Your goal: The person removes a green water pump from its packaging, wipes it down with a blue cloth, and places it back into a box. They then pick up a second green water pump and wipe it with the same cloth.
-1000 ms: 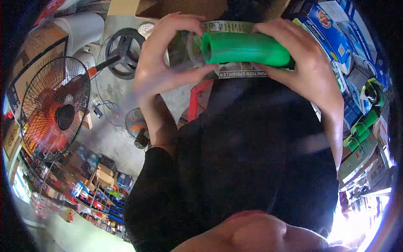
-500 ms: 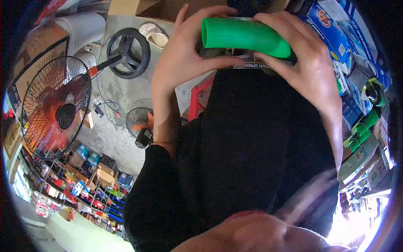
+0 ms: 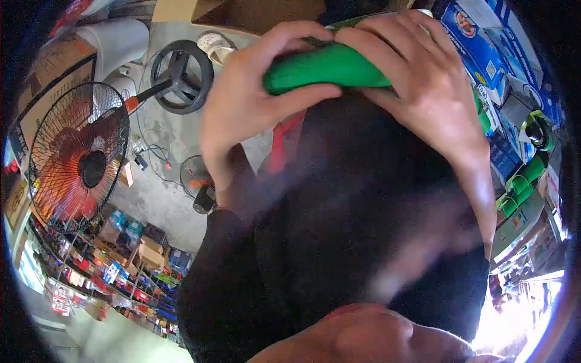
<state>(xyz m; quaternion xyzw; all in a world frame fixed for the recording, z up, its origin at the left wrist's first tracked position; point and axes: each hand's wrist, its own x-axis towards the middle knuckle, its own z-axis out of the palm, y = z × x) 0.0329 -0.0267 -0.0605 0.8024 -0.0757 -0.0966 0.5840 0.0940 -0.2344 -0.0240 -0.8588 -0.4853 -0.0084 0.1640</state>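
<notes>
A smooth green plastic tube (image 3: 330, 68) lies crosswise in front of my chest, between both hands. My left hand (image 3: 251, 85) is wrapped round its left end, the thumb along the underside and the fingers over the top. Round the right part curls my right hand (image 3: 420, 81), its fingers over the top and its thumb mostly hidden below. Both ends of the tube are covered by my hands. Behind it, the upper edge of an open cardboard box (image 3: 260, 13) shows.
On the left stands a fan (image 3: 78, 157) with a round black base (image 3: 181, 75); a smaller fan (image 3: 196, 175) is nearby. A white clog (image 3: 215, 47) lies on the floor. Blue boxes (image 3: 478, 45) and green curved pieces (image 3: 523, 181) are at right, stocked shelves (image 3: 121, 266) lower left.
My left hand has closed over the tube's left end, which was open to view before. The tube and both hands have shifted slightly left, and the printed box lettering below is now hidden.
</notes>
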